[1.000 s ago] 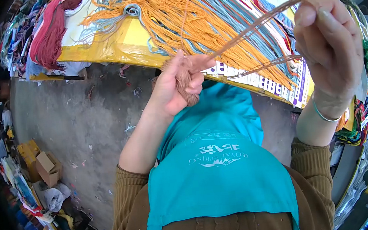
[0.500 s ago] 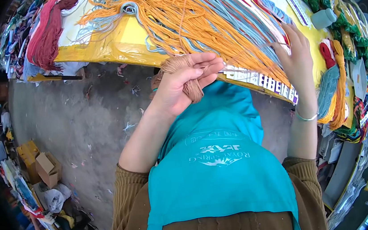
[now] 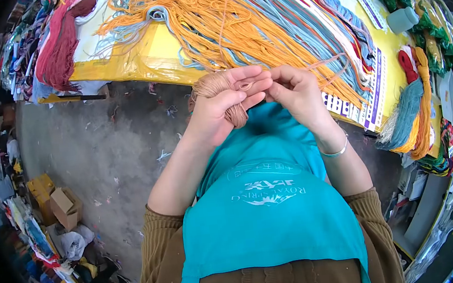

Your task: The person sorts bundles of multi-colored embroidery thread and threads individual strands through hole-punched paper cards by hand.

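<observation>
Since the earlier head-view frame, the right hand [image 3: 304, 97] has moved in from the table's right side and is now meeting the left hand's fingertips, pinching fine tan thread [image 3: 246, 86]. The left hand [image 3: 213, 114] is gripping the tan skein [image 3: 212, 85], its thumb crossing over it, just off the yellow table [image 3: 130, 70], where orange strands [image 3: 214, 21] are lying.

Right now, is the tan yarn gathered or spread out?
Mostly gathered: the tan yarn forms a thick bundle in the left hand, not fanned out like the orange thread on the table.
</observation>
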### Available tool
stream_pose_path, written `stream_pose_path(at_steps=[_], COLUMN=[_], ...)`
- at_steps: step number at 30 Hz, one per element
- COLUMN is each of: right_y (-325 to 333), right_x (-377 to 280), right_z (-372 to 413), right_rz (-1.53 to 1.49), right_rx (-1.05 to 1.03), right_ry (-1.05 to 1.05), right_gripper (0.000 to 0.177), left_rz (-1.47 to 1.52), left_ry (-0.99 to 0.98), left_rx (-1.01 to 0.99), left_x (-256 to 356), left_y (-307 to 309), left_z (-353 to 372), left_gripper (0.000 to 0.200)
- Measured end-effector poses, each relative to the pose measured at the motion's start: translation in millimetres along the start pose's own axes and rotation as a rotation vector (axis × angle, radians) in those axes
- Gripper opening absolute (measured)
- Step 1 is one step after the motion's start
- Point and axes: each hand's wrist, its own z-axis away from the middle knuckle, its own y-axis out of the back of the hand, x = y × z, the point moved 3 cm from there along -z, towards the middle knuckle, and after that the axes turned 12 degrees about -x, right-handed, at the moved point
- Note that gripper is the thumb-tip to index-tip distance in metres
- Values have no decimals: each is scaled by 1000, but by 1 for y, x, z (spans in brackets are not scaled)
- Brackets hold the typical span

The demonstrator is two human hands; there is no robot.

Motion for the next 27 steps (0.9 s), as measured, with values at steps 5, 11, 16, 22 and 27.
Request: stream_pose_path(at_steps=[5, 11, 16, 22, 27], right_y=[4, 4, 5, 27, 73], right_x=[-6, -1, -9, -11, -36], right_z=[7, 6, 2, -8, -24], right_rz=[75, -20, -96, 281, 710], right_rx=[96, 171, 192, 119, 262], right_ry=[21, 121, 127, 13, 251], right_gripper=[14, 12, 12, 10, 17], left_rz=[-118, -265, -297, -445, -757], left_ry=[-78, -29, 48, 168, -102], left_rx=[109, 197, 214, 49, 77], left_x=[-1, -2, -3, 7, 18], left_y=[-5, -3, -1, 10, 15], left_z=[-5, -9, -13, -8, -7], left_gripper=[29, 22, 20, 20, 17])
